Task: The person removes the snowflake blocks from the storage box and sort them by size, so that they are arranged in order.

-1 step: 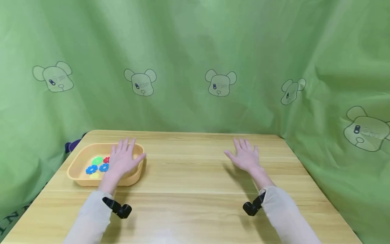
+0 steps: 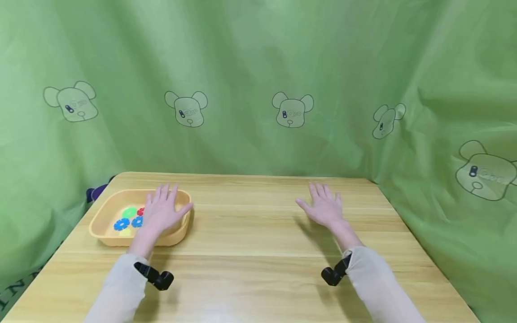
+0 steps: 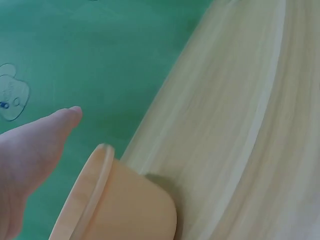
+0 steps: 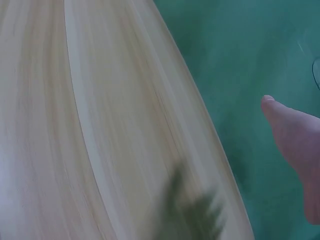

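Observation:
My left hand hovers over the right half of a pale orange plastic basket, fingers spread and straight, holding nothing. Inside the basket lie small notched discs: a green disc, a red disc partly behind the hand, two blue discs and a yellow piece. The hand hides the rest of the basket's contents. In the left wrist view its thumb sticks out above the basket's rim. On the right, my right hand is held above the table with spread fingers, its shadow falling below it.
The wooden table spans the lower view, its far edge close to a green curtain printed with bear heads. That curtain also runs along the right side. A dark purple object shows behind the table's left edge. Each wrist carries a black camera.
Both hands have drifted very slightly to the left, fingers still spread. The basket and the discs are where they were.

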Tool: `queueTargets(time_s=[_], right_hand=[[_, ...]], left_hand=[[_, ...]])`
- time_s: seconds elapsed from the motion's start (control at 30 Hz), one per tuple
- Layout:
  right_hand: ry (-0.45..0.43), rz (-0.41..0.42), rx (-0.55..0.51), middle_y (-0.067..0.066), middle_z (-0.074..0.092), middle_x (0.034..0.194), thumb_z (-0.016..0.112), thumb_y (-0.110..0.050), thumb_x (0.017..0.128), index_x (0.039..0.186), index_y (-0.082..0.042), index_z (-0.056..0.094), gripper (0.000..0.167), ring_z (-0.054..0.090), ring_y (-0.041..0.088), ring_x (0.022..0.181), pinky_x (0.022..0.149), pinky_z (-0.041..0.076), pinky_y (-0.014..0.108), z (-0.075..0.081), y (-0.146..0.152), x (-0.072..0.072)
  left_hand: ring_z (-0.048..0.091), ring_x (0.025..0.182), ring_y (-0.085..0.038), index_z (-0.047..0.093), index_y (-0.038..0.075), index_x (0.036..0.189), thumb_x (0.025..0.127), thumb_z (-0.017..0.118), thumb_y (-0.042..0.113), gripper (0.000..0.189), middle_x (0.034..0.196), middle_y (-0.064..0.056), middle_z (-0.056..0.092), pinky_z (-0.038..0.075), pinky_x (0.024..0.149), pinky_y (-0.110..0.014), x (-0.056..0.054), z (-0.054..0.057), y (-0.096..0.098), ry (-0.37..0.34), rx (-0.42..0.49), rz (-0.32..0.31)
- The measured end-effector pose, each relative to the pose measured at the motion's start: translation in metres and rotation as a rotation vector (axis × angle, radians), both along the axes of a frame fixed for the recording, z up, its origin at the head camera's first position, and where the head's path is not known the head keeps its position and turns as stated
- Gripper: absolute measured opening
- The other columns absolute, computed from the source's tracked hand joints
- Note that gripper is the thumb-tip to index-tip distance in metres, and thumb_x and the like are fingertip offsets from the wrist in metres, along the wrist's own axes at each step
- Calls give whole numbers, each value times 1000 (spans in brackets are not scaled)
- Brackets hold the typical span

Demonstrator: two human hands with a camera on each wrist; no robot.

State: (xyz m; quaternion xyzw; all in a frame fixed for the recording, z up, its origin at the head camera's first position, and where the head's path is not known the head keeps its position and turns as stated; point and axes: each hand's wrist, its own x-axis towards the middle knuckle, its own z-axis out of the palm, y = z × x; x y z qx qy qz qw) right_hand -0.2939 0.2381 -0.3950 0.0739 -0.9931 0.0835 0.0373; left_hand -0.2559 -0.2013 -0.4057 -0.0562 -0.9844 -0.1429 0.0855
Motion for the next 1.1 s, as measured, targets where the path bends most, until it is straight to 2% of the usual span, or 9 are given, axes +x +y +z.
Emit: queueTargets(time_s=[0.13,0.33,0.5,0.63,0.73,0.93,1.0,1.1], right_hand=[[23,16,-75,23,16,150,36,-57,93,146,2,15,82,11,41,137,108,1,61,3,-19,-1],[85,48,-187,26,26,145,44,-47,94,142,7,24,75,21,41,134,111,12,54,5,-54,-2],[64,97,-277,29,32,141,48,-45,93,139,11,29,74,26,43,131,111,17,51,6,-89,2],[20,122,-410,27,32,142,51,-43,93,139,9,30,73,27,41,132,111,18,50,4,-117,4],[-23,140,-516,25,31,144,53,-42,92,141,5,29,73,27,39,133,111,20,48,1,-139,5],[-78,231,-679,22,41,138,57,-39,90,142,2,31,71,38,36,126,106,31,47,-5,-186,10],[-101,256,-701,22,42,137,58,-38,90,141,2,31,70,40,36,125,105,33,47,-8,-202,12],[-148,266,-713,21,43,137,58,-38,90,142,2,31,70,41,35,125,104,34,46,-12,-223,16]], left_hand=[[7,136,-45,18,-3,146,89,45,58,87,148,-31,13,2,109,-60,10,-1,-17,21,12,18],[17,131,-48,21,-10,142,88,50,56,90,143,-34,21,8,105,-64,33,5,-51,95,45,63],[18,129,-50,22,-12,140,90,48,51,85,140,-35,25,4,105,-65,52,3,-82,168,143,128],[13,132,-50,17,-12,142,92,47,47,82,141,-36,21,-2,107,-62,61,1,-106,183,238,179],[11,132,-52,11,-11,143,92,50,44,85,143,-37,16,2,107,-63,64,-1,-120,152,323,205],[8,129,-56,-2,-9,143,92,52,43,91,145,-37,2,10,102,-67,68,-9,-141,19,558,283],[4,130,-56,-5,-8,143,92,51,45,92,145,-36,-2,9,102,-68,71,-11,-145,-25,606,306],[4,129,-56,-6,-9,143,93,48,46,91,145,-36,-2,9,102,-67,73,-15,-149,-79,631,316]])
